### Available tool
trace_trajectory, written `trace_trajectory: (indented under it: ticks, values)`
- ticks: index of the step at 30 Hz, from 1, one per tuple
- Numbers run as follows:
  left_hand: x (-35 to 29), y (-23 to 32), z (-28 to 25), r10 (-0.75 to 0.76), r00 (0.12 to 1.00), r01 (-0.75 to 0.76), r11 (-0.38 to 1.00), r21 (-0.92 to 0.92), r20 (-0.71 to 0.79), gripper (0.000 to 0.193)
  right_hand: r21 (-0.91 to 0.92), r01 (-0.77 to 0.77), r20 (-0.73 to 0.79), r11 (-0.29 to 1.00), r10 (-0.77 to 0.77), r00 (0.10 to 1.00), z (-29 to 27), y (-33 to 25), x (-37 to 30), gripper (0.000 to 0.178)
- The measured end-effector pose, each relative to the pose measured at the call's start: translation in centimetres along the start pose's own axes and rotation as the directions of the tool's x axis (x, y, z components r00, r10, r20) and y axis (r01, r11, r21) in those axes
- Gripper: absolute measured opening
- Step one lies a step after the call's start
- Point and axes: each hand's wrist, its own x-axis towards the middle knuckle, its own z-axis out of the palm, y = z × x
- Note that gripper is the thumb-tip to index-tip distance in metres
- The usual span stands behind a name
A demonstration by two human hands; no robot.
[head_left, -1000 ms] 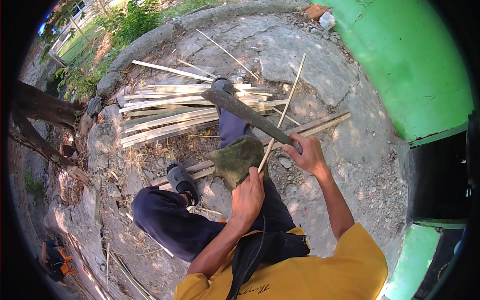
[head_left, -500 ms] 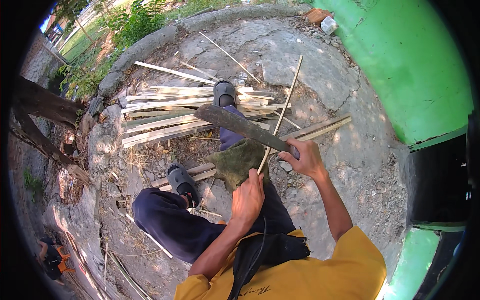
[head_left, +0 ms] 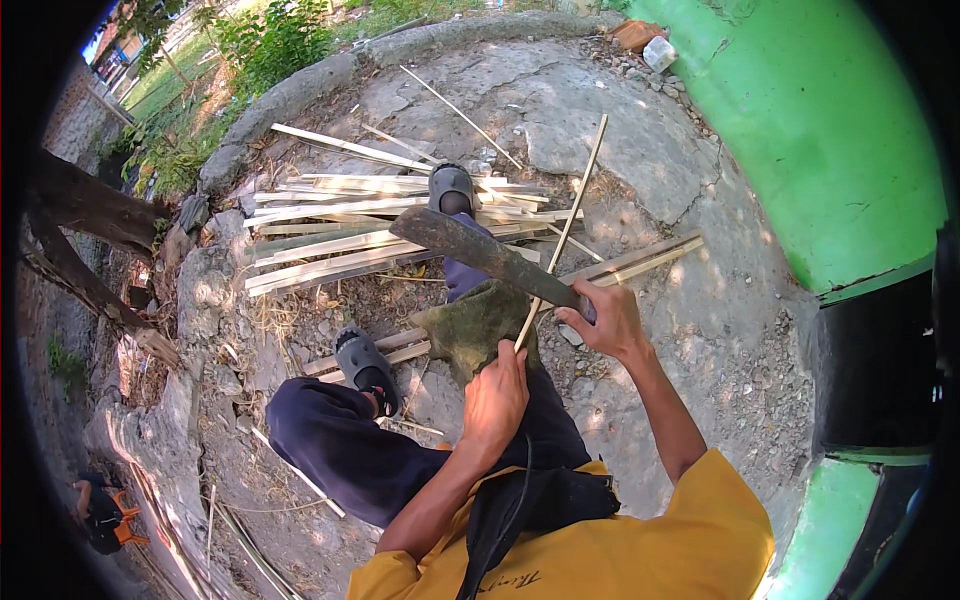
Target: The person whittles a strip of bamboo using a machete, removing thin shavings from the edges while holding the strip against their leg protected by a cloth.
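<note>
My left hand [head_left: 496, 398] is closed around the lower end of a long, thin bamboo strip [head_left: 584, 182], which slants up and away to the right. In my right hand [head_left: 608, 320] I grip a machete [head_left: 458, 243] by its handle; its broad, dark blade points to the upper left. Near my right hand, the blade crosses the strip and appears to touch it. Under the strip and blade, a worn green cloth [head_left: 470, 330] lies over my leg. My fingers hide the strip's near end and most of the machete's handle.
A pile of split bamboo strips [head_left: 330, 245] lies around my far shoe [head_left: 452, 186]. Longer slats [head_left: 650, 258] pass beneath my leg, near my other shoe [head_left: 362, 360]. A green wall [head_left: 800, 130] stands at right, a tree trunk [head_left: 95, 205] at left. Far lower left, a person [head_left: 98, 512] sits.
The machete has rolled slightly, so more of its blade face shows near the handle. My right hand has shifted a little to the left; my left hand and the strip have barely moved.
</note>
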Motion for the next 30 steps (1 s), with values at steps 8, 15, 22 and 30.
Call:
trace_trajectory:
  ticks: [8, 15, 22, 30]
  values:
    - [-0.2, -0.1, 0.2, 0.020, 1.000, -0.020, 1.000, 0.004, -0.007, 0.020, 0.013, 0.007, 0.003, 1.000, -0.007, 1.000, -0.8, 0.9, 0.9, 0.054]
    - [0.0, -0.1, 0.1, -0.005, 1.000, 0.004, 1.000, 0.027, 0.017, 0.025, 0.139, -0.004, 0.024, 0.990, 0.000, 1.000, -0.2, 0.5, 0.1, 0.053]
    - [-0.1, -0.1, 0.3, 0.032, 0.999, -0.032, 0.999, -0.018, -0.018, 0.021, 0.059, -0.053, 0.051, 0.997, 0.050, 0.997, -1.0, 1.0, 1.3, 0.053]
    - [-0.3, -0.2, 0.1, 0.071, 0.997, -0.070, 0.997, 0.030, -0.020, 0.024, -0.009, 0.124, -0.082, 0.992, -0.124, 0.989, -0.6, 0.2, 0.0, 0.051]
